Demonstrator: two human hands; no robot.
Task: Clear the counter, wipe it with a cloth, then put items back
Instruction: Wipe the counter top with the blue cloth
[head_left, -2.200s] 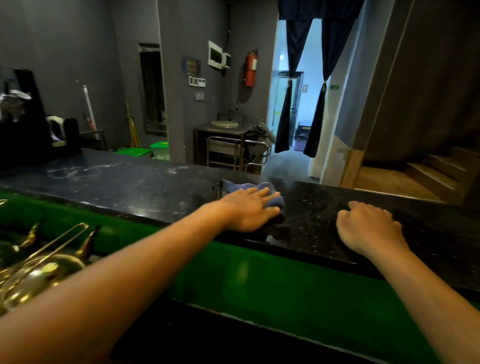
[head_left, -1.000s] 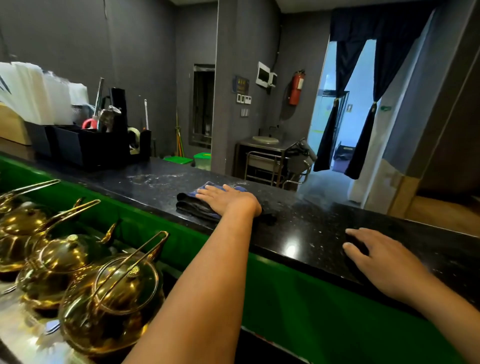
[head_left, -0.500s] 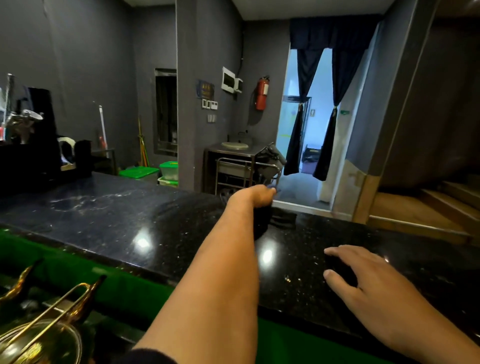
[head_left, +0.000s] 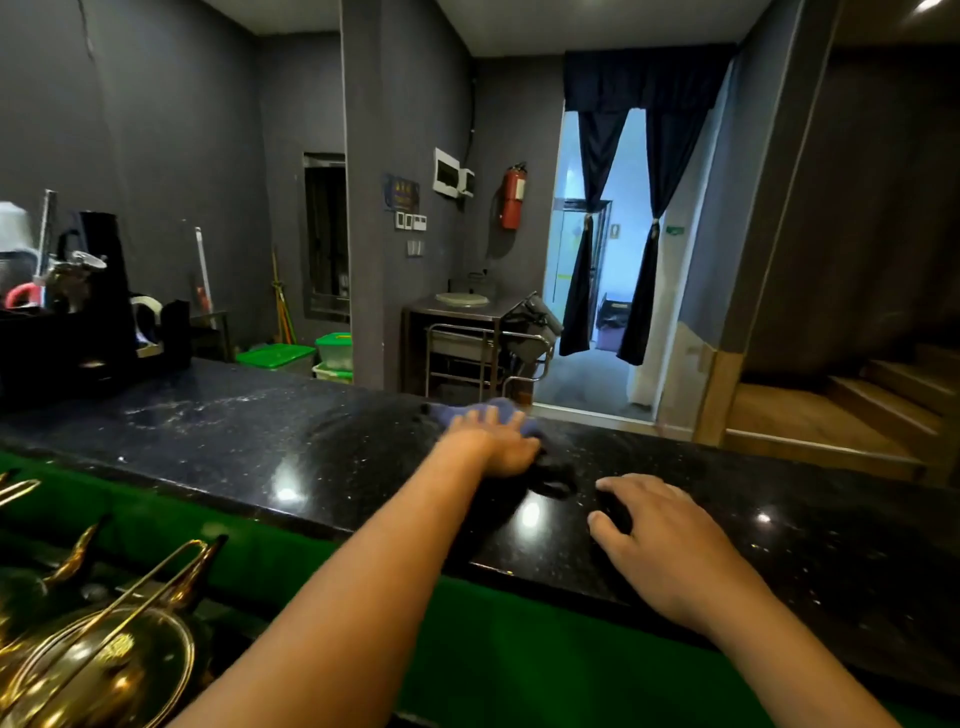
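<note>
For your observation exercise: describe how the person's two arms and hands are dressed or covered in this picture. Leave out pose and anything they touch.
Both forearms are bare up to the bottom edge of the picture, so no sleeve shows. The left hand and the right hand wear no gloves. No ring, watch, bracelet or marking is visible on either.

Both bare arms reached forward, hands low and palms down.

The left hand (head_left: 491, 441) lay stretched far out on a long, nearly straight forearm that ran up from the lower left; its palm faced down, fingers (head_left: 480, 418) extended and pressed flat, blurred at the tips; the right hand (head_left: 657, 535) sat nearer and to the right, well apart from the left, wrist slightly raised; its fingers were spread and lightly curled, thumb pointing toward the left hand, fingertips touching down; neither hand was closed into a fist.
</note>
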